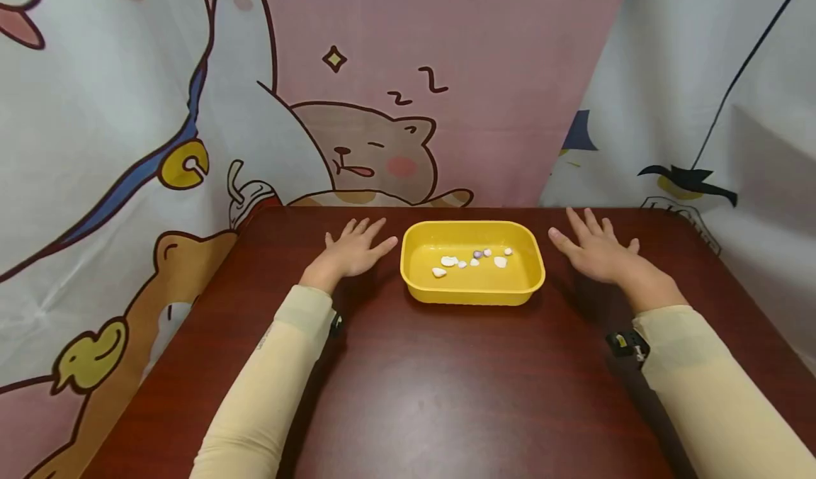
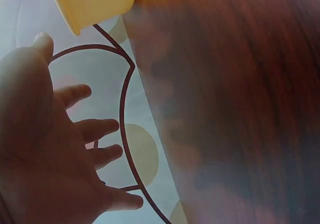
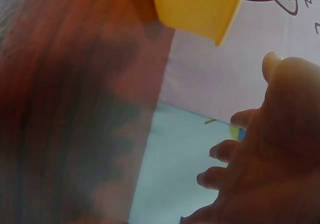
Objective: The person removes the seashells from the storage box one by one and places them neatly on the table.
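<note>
A yellow plastic tray (image 1: 472, 297) stands on the table toward its far edge, between the two hands. Inside it lie several small white pieces (image 1: 500, 261) and a purple one (image 1: 477, 254), like pebbles or shells. My left hand (image 1: 353, 251) is left of the tray, fingers spread and holding nothing. On the other side, my right hand (image 1: 596, 249) also has its fingers spread, with nothing in it. Both wrist views show an empty hand, the left hand (image 2: 55, 139) and the right hand (image 3: 270, 149), apart from the tray's yellow wall (image 3: 195, 8).
The dark reddish-brown table (image 1: 472, 394) reaches back to a cartoon-printed cloth (image 1: 497, 96) that hangs behind and along both sides. Shadows of the hands fall on the tabletop. Each sleeve has a small dark device (image 1: 627, 344) at the wrist.
</note>
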Motion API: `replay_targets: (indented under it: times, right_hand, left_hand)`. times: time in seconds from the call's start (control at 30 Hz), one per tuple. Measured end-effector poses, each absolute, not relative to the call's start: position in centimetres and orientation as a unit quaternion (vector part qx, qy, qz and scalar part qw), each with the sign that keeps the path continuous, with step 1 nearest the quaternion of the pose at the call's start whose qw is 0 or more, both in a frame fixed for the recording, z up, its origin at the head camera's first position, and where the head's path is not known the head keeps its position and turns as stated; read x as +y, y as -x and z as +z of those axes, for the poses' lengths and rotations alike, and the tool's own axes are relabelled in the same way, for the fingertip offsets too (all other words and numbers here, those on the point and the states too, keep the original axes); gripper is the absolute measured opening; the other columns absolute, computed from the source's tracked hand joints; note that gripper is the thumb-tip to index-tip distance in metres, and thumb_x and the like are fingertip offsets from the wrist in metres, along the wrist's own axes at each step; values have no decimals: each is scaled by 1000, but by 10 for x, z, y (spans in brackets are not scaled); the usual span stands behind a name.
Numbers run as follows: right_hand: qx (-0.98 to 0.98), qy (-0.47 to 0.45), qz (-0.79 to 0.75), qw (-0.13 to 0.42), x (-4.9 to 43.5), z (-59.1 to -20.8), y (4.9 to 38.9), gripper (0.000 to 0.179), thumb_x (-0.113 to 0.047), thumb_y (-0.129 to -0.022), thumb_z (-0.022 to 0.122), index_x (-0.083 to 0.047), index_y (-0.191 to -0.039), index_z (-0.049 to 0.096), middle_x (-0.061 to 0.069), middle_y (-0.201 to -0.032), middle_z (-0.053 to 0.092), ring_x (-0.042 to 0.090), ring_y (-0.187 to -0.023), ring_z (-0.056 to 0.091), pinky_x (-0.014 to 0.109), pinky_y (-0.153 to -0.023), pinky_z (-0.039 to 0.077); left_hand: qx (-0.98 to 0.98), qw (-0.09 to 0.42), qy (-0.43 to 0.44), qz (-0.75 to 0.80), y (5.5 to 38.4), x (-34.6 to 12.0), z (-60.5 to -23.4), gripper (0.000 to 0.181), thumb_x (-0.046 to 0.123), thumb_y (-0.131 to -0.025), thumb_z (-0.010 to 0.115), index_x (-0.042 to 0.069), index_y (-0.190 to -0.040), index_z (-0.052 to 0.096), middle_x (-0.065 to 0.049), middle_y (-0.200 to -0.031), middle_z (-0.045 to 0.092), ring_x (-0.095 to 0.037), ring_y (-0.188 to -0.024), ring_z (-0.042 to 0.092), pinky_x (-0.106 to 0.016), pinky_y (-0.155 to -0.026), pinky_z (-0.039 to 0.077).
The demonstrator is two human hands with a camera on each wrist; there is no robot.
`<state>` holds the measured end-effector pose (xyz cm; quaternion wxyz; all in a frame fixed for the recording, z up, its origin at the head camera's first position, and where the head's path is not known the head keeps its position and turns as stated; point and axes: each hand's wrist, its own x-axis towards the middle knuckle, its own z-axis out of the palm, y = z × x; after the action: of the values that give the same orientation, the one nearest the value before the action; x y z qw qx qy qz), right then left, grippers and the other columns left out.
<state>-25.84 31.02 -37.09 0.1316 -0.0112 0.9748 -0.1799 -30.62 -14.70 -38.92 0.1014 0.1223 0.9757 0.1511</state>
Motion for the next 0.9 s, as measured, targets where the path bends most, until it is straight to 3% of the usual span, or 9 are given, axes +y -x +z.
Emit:
replay_targets:
  times: [0.3, 0.57, 0.9]
  right_hand:
    - [969, 44, -210, 120, 285, -354, 262, 100, -80, -103, 19, -14, -169, -18, 32, -172, -21, 61, -157, -18, 85, -116, -11]
    - [960, 112, -232, 113, 253, -331, 268, 86, -67, -110, 25, -17, -172, -7, 32, -174, -13, 64, -157, -12, 85, -118, -5]
    - [961, 144, -200, 130, 216, -326, 271, 84, -68, -110, 28, -21, -173, -1, 31, -175, -12, 59, -160, -13, 79, -125, -2]
  left_hand:
    - [970, 101, -141, 173, 298, -137, -385, 82, 76, -105, 32, 29, -171, 23, -10, -178, 25, -39, -167, 13, -80, -125, 2]
    - [965, 102, -156, 187, 294, -126, -386, 82, 75, -105, 36, 29, -172, 22, -8, -176, 30, -38, -167, 17, -80, -126, 3]
    - [965, 89, -166, 185, 289, -115, -383, 90, 81, -101, 34, 28, -172, 20, -9, -176, 32, -35, -166, 22, -76, -128, 6]
